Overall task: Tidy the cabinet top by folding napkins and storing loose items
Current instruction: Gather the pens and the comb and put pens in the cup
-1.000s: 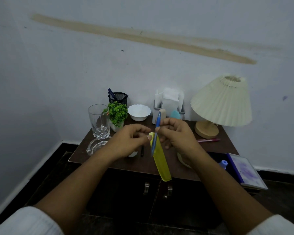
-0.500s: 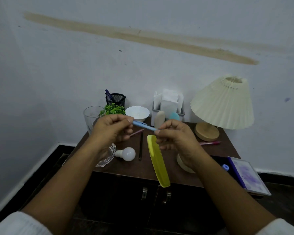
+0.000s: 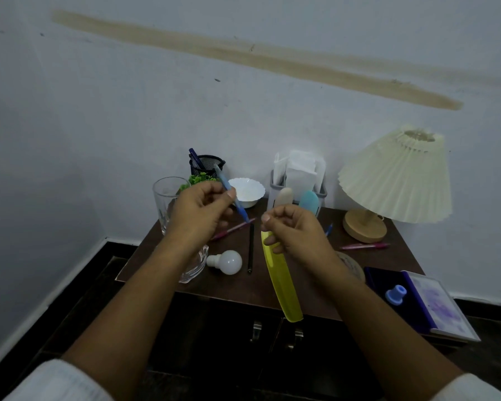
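Note:
My left hand (image 3: 200, 211) pinches a blue pen (image 3: 231, 193) above the dark wooden cabinet top (image 3: 237, 287); the pen slants up towards the black mesh pen holder (image 3: 208, 163). My right hand (image 3: 295, 230) grips the top of a yellow comb (image 3: 281, 280) that hangs down over the cabinet's front edge. White napkins (image 3: 299, 169) stand in a grey holder (image 3: 295, 195) at the back. Loose on the top lie a pink pen (image 3: 234, 227), a black pencil (image 3: 250, 247), a white bulb (image 3: 227, 261) and another pink pen (image 3: 365, 246).
A drinking glass (image 3: 165, 198), a glass ashtray (image 3: 195, 267), a small green plant (image 3: 198, 179) and a white bowl (image 3: 248, 191) stand at the left and back. A pleated lamp (image 3: 396, 178) stands at the right. A blue stamp pad (image 3: 422, 302) with a knob overhangs the right corner.
The blue pen has passed from both hands into my left hand alone, and it has swung up towards the pen holder. My right hand keeps the comb.

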The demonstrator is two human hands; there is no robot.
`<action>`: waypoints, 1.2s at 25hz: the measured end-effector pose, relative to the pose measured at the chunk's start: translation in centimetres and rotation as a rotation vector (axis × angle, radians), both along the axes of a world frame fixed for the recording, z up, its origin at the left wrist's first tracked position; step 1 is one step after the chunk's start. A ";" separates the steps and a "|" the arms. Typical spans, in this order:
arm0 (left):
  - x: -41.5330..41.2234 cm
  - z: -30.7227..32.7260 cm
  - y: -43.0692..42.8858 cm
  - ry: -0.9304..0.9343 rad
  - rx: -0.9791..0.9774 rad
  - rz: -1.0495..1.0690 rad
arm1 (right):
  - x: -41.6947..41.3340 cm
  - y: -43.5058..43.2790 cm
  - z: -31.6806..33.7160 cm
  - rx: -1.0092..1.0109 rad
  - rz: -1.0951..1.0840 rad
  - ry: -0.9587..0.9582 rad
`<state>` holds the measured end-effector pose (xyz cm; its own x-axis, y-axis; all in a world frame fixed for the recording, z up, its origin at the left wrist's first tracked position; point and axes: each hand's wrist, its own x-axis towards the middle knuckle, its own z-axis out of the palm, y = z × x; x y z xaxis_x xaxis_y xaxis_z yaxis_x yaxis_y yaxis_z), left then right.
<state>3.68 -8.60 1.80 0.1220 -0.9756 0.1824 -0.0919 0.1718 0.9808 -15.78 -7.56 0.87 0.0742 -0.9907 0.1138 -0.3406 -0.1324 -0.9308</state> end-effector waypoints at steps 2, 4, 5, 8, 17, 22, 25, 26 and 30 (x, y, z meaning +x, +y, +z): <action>0.9 0.1 -0.8 -0.048 -0.048 0.038 | 0.1 -0.7 -0.8 -0.072 -0.060 0.340; 1.3 0.3 -1.2 -0.136 -0.097 0.089 | 1.3 -1.1 -1.8 -0.078 -0.012 0.655; 1.2 0.5 -1.3 -0.166 -0.115 0.110 | 2.1 -1.3 -2.2 -0.075 0.004 0.777; 1.0 1.2 -1.3 -0.130 -0.128 0.126 | 4.6 -2.5 -3.2 -0.036 0.011 0.985; 1.4 0.7 -1.8 -0.082 -0.101 0.075 | 4.4 -3.3 -1.5 0.157 -0.122 0.590; 0.3 0.7 -1.9 0.102 0.119 -0.036 | 1.8 -1.0 3.4 0.233 -0.021 -0.321; -0.7 1.4 -1.4 0.335 0.207 -0.139 | 1.3 0.0 4.0 0.176 0.045 -0.453; -0.8 1.5 -1.3 0.378 0.197 -0.159 | 1.3 0.4 3.5 0.162 0.054 -0.464; -0.2 1.2 -1.3 0.373 0.105 -0.087 | 1.3 1.2 2.2 0.153 0.069 -0.486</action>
<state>3.49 -9.88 2.97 0.0771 -0.9962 0.0396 0.2848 0.0601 0.9567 -14.52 -6.36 3.08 0.1141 -0.9935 0.0057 0.1413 0.0106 -0.9899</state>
